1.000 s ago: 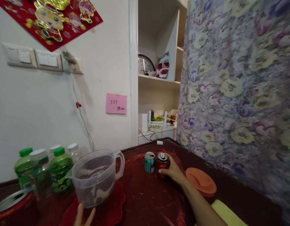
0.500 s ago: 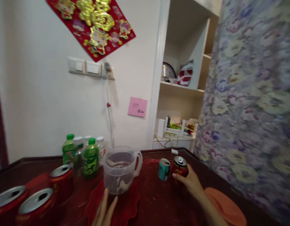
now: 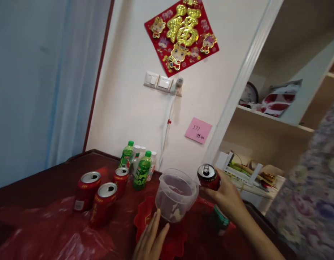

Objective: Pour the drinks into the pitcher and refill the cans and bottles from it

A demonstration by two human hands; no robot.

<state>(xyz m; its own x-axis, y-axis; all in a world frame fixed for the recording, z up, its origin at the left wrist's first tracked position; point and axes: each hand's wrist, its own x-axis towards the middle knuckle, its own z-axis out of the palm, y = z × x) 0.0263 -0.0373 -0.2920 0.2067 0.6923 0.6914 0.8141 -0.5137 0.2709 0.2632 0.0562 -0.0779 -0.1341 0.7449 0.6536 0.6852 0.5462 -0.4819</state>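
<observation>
My right hand [image 3: 226, 192] is wrapped round a dark red drink can [image 3: 208, 177], lifted off the table beside the pitcher's right side. A clear plastic pitcher [image 3: 174, 195] stands on a red scalloped tray [image 3: 180, 242]. My left hand [image 3: 150, 238] is low in front of the pitcher, fingers stretched out and apart, holding nothing. Its fingertips are close to the pitcher wall; I cannot tell whether they touch it. A small green can [image 3: 220, 218] stands below my right wrist, partly hidden by it.
Several opened red cans, one of them a front can [image 3: 103, 206], stand at the left near a crumpled red plastic bag [image 3: 61, 231]. Behind them, green-capped bottles [image 3: 142, 173] and white-capped clear ones stand by the wall. A router [image 3: 242, 175] sits on the shelf at right.
My right hand has raised the dark red can from the table and brought it towards the pitcher. The view has turned left and tilted. My left hand stays by the pitcher.
</observation>
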